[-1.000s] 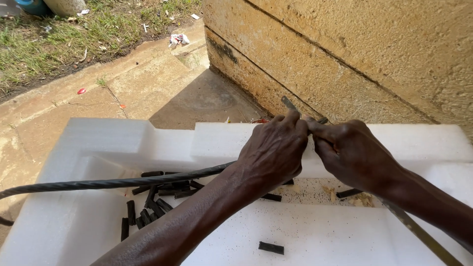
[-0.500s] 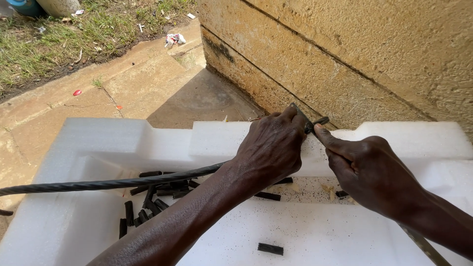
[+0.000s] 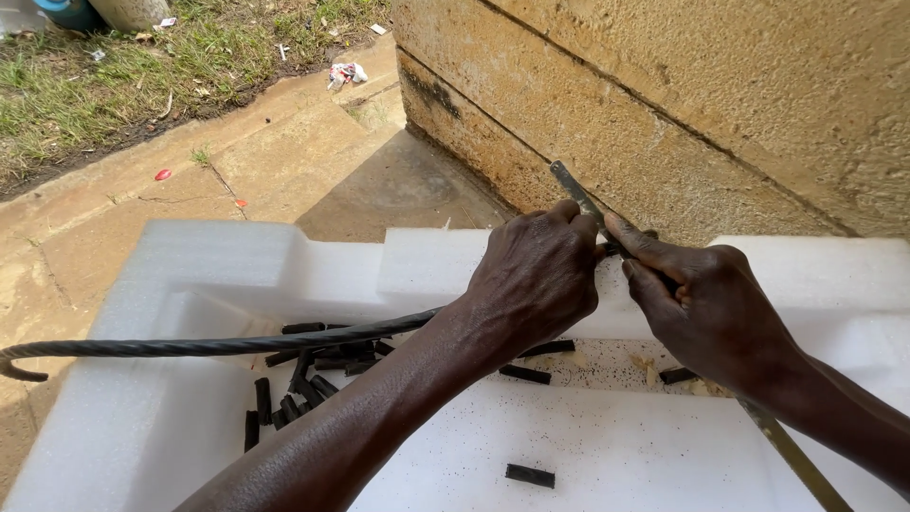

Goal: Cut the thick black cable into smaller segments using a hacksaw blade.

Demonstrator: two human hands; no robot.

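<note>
Outdoor bench: white foam tray (image 3: 190,265) on concrete paving, block wall (image 3: 720,104) behind.

Nearest, one loose black offcut (image 3: 529,475) lies on the tray floor; beyond it, a heap of offcuts (image 3: 303,379) sits left of centre, more under the wrists. The cable (image 3: 190,346) runs in from the left over the heap and ends inside the left hand (image 3: 536,284), whose fingers are curled tight round it on the tray's far rim. The right hand (image 3: 706,308) is closed on the saw blade (image 3: 569,190), forefinger stretched along it; the blade slants from lower right up past the knuckles. Against half a second ago, the blade tip stands further out beyond the left hand, the right hand is closer to the left, and the offcuts are unchanged. Farthest, grass (image 3: 114,85).
</note>
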